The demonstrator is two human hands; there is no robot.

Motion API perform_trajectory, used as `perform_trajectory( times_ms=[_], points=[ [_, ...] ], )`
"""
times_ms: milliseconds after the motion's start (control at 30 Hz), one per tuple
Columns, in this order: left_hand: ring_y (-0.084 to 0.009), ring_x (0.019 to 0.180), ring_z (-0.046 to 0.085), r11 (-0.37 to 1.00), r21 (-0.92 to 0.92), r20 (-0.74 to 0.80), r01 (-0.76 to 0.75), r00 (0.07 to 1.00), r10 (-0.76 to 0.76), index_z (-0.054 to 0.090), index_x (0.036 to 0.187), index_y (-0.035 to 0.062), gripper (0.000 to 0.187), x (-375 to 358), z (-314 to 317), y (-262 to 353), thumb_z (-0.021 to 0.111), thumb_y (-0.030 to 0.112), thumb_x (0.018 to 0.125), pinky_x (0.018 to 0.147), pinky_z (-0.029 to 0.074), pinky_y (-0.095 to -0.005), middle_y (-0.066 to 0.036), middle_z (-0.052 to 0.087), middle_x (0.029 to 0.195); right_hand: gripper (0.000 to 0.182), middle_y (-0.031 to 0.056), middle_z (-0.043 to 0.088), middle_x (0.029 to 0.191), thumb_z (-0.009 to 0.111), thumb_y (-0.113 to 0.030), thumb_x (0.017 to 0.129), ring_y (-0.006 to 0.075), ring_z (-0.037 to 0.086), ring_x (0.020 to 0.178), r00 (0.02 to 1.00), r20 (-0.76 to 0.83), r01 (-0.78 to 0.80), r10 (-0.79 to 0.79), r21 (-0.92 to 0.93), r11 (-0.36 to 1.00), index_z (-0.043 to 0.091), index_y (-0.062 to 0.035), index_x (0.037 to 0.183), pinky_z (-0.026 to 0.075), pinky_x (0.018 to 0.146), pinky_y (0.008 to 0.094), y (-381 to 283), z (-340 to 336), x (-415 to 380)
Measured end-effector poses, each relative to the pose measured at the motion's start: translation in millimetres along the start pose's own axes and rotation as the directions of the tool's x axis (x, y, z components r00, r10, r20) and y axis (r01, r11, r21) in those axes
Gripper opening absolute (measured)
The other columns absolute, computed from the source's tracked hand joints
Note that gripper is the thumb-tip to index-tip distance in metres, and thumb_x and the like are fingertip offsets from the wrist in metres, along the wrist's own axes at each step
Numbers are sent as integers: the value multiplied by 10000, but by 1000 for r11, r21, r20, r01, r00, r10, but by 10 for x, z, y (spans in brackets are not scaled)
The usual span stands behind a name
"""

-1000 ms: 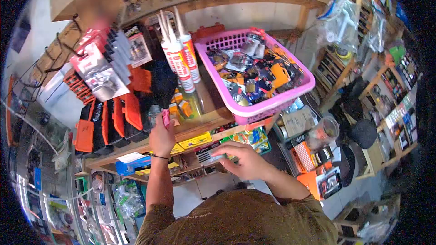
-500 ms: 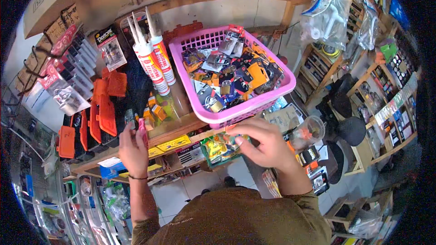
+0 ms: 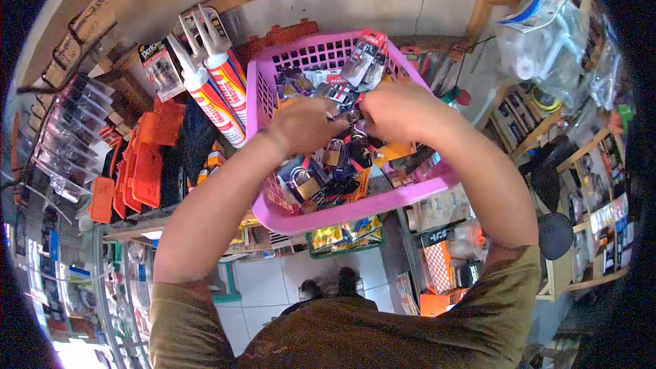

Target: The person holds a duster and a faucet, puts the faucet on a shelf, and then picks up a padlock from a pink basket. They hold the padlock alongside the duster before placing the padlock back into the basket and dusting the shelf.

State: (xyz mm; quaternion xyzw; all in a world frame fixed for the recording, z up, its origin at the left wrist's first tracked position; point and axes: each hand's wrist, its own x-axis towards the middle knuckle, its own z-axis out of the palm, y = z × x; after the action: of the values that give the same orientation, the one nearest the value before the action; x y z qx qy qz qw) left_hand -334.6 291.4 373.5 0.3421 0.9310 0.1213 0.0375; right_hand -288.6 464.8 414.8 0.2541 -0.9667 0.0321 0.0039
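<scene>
Among padlocks (image 3: 309, 188) in a pink basket (image 3: 355, 206), left hand (image 3: 311, 125) and right hand (image 3: 395, 111) reach close together, both curled; from where I stand, I can't tell how open either grip is or what it holds. Parting the padlocks lightly should prevent snagging

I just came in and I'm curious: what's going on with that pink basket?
A person has their left hand and right hand in the pink basket, close together among small packets and padlocks. What each hand grips, if anything, is hidden. Beside the basket, on the left, are white silicone tubes.
</scene>
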Motion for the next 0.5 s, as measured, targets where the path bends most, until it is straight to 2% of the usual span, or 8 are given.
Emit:
perform_trajectory(
  times_ms=[67, 133, 167, 200, 233, 300, 367, 500],
  points=[
    [-335, 831, 573, 990, 104, 109, 91, 989, -102, 567, 979, 88, 488, 175, 222, 125, 474, 513, 757, 737, 453, -403, -163, 598, 873, 227, 168, 598, 748, 596, -238, 676, 333, 585, 713, 981, 176, -45, 86, -224, 973, 620, -49, 801, 472, 627, 387, 135, 112, 183],
    [-343, 848, 572, 965, 208, 208, 160, 957, -203, 563, 1005, 93, 552, 280, 416, 50, 461, 566, 739, 748, 453, -401, -164, 600, 900, 241, 177, 600, 762, 607, -237, 664, 333, 589, 724, 972, 235, 18, 5, -95, 995, 620, -32, 790, 476, 640, 387, 228, 355, 294],
    [-343, 780, 577, 977, 197, 158, 79, 981, -111, 585, 957, 82, 498, 307, 510, -73, 470, 517, 744, 710, 456, -409, -179, 597, 869, 255, 185, 601, 776, 617, -236, 652, 333, 593, 735, 954, 288, 75, -79, 26, 997, 620, -15, 779, 480, 653, 387, 155, 327, 291],
    [-343, 712, 583, 983, 183, 109, 2, 994, -22, 607, 910, 71, 448, 328, 630, -172, 479, 468, 748, 671, 458, -417, -195, 595, 839, 285, 199, 602, 789, 624, -241, 655, 327, 598, 738, 937, 341, 97, -79, -35, 995, 615, 12, 784, 481, 660, 398, 99, 279, 224],
    [-348, 759, 577, 971, 232, 269, -63, 963, -2, 604, 912, 83, 374, 374, 499, -113, 476, 401, 763, 695, 453, -424, -190, 593, 878, 285, 199, 602, 789, 624, -241, 655, 327, 598, 738, 929, 360, 106, -89, -29, 994, 615, 12, 784, 481, 660, 398, 66, 363, 202],
    [-328, 868, 570, 976, 217, 386, 24, 916, -108, 613, 921, 52, 601, 535, 622, -343, 521, 594, 678, 754, 454, -381, -194, 595, 902, 200, 154, 621, 764, 613, -160, 587, 295, 611, 723, 986, 152, 77, -70, -40, 996, 646, -41, 744, 496, 597, 404, 41, 481, 167],
    [-324, 858, 573, 982, 187, 361, 32, 927, -99, 620, 876, 37, 576, 563, 676, -414, 542, 570, 672, 748, 455, -374, -195, 597, 887, 203, 154, 621, 785, 620, -168, 580, 297, 611, 735, 974, 218, 74, -66, -27, 997, 646, -40, 735, 497, 600, 409, 16, 428, 137],
    [-326, 834, 573, 996, 69, 355, 51, 932, -72, 605, 893, 13, 523, 606, 784, -606, 531, 493, 701, 749, 450, -362, -191, 602, 863, 469, 172, 605, 830, 709, -301, 612, 318, 589, 810, 957, 275, 99, -89, -25, 995, 553, -5, 941, 482, 655, 400, 70, 459, 162]
  ],
)
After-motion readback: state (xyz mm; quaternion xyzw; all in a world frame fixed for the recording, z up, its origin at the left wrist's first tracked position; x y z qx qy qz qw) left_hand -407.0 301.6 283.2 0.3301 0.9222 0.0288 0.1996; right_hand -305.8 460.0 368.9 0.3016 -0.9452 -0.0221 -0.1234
